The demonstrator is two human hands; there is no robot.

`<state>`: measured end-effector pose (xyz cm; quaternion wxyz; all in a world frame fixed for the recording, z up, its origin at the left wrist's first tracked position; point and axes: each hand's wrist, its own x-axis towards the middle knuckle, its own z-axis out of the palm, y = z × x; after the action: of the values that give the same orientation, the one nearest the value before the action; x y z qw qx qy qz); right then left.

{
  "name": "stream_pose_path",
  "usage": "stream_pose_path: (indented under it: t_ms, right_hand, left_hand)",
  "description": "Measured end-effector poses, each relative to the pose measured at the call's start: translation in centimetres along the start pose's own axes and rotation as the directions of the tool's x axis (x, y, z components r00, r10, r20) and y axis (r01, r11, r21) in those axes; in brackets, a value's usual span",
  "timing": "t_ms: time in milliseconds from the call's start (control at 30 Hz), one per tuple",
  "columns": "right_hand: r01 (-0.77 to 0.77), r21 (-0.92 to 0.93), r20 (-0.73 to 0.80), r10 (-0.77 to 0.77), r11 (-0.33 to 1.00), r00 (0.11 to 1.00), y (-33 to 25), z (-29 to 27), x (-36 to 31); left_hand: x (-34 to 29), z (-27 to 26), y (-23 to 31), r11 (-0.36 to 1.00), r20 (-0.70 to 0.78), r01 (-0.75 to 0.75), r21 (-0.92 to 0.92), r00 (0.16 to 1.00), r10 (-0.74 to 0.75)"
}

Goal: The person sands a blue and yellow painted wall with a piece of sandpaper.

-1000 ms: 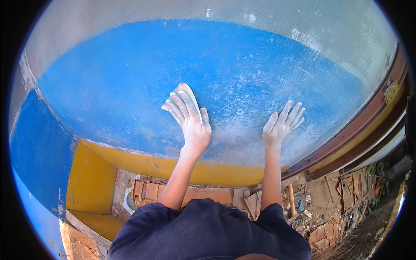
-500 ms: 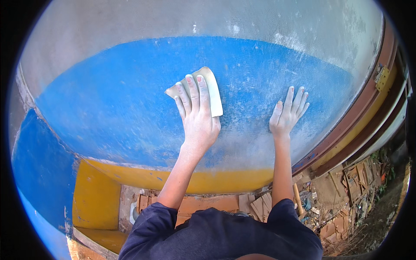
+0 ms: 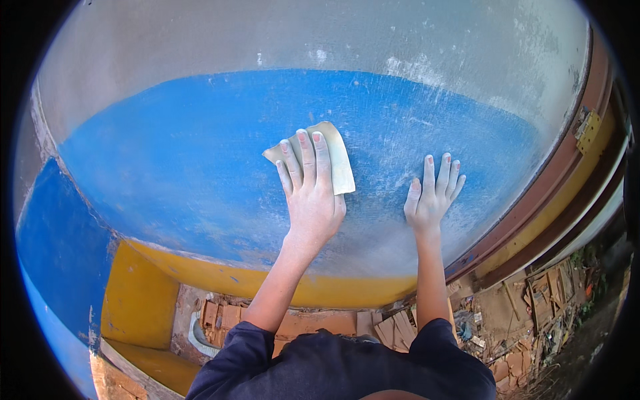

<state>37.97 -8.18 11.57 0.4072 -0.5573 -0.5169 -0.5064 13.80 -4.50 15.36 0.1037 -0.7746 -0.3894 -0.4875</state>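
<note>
Under the fingers of my left hand (image 3: 312,193) is a curled, pale sheet of sandpaper (image 3: 341,167), pressed flat against the blue band of the wall (image 3: 200,160). The thumb is hidden beside the sheet's lower edge. To the right, my right hand (image 3: 431,197) rests on the same blue paint with its fingers spread, holding nothing. White dust coats both hands. The paint around them is scuffed and whitish.
Grey wall (image 3: 200,40) rises above the blue, and a yellow band (image 3: 347,291) runs below. At right stands a brown door frame (image 3: 533,207) with a metal hinge (image 3: 588,130). Broken boards and rubble (image 3: 513,333) cover the ground.
The view has shifted, so the wall sits slightly lower in it. My left hand and the sandpaper appear a little lower and to the right; the right hand stays flat on the wall.
</note>
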Motion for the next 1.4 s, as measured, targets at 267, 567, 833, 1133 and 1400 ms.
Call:
stream_pose_path:
  t_ms: [267,567,833,1133,1400]
  right_hand:
    - [0.009,-0.031,-0.022,-0.010,0.999,1.000,9.0,-1.6,0.0]
    - [0.058,-0.002,0.011,-0.058,0.998,0.998,15.0,-2.8,-1.3]
    - [-0.139,0.072,0.080,0.133,0.988,0.988,17.5,-3.2,-7.1]
    - [-0.135,0.106,0.170,0.116,0.985,0.979,19.4,-4.7,-5.8]
    - [-0.171,0.207,0.185,0.133,0.963,0.974,19.7,-5.1,-6.9]
  left_hand:
    - [7.6,-0.5,3.7,0.996,-0.245,0.054,0.076,0.969,-0.034]
    - [-0.1,7.6,12.6,0.988,-0.046,0.152,-0.021,0.987,-0.153]
    - [2.1,8.5,17.2,0.995,-0.136,0.100,0.013,0.986,-0.097]
    - [6.8,7.2,22.3,0.999,-0.074,-0.036,0.009,0.997,0.036]
    - [0.2,11.7,25.0,0.998,0.059,-0.054,-0.039,0.997,0.056]
